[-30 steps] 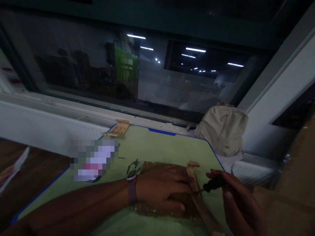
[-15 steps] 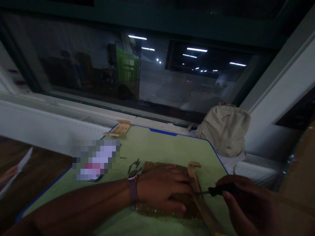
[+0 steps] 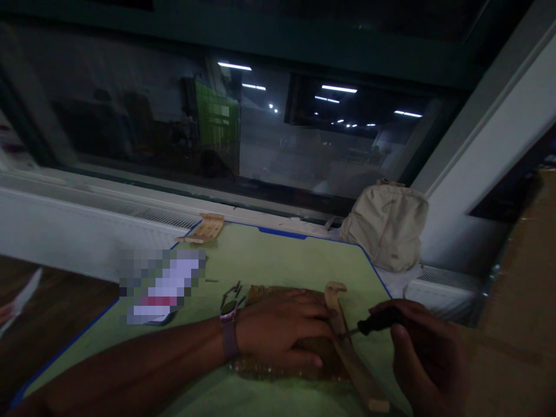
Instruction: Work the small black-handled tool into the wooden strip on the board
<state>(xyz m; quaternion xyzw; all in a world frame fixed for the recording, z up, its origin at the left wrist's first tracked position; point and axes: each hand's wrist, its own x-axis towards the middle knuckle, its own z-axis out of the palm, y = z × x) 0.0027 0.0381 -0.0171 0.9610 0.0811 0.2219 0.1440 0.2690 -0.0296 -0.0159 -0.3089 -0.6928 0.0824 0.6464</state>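
Note:
My left hand (image 3: pixel 282 335) lies flat with fingers stretched out on a brown board (image 3: pixel 264 294) and against a curved wooden piece (image 3: pixel 347 353) that runs along its right side. A watch is on that wrist. My right hand (image 3: pixel 428 359) is closed around the black handle of a screwdriver (image 3: pixel 377 322), whose tip meets the wooden piece just beside my left fingertips. Everything rests on a green mat (image 3: pixel 282 260) with blue edging.
Several small dark screws (image 3: pixel 232 291) lie by my left wrist. Another wooden part (image 3: pixel 204 229) sits at the mat's far edge. A beige bag (image 3: pixel 384 225) stands at the back right by a dark window. A blurred label lies at left.
The view shifted slightly. My right hand with the screwdriver wavered a little at the wooden piece; my left hand stayed pressed on the board.

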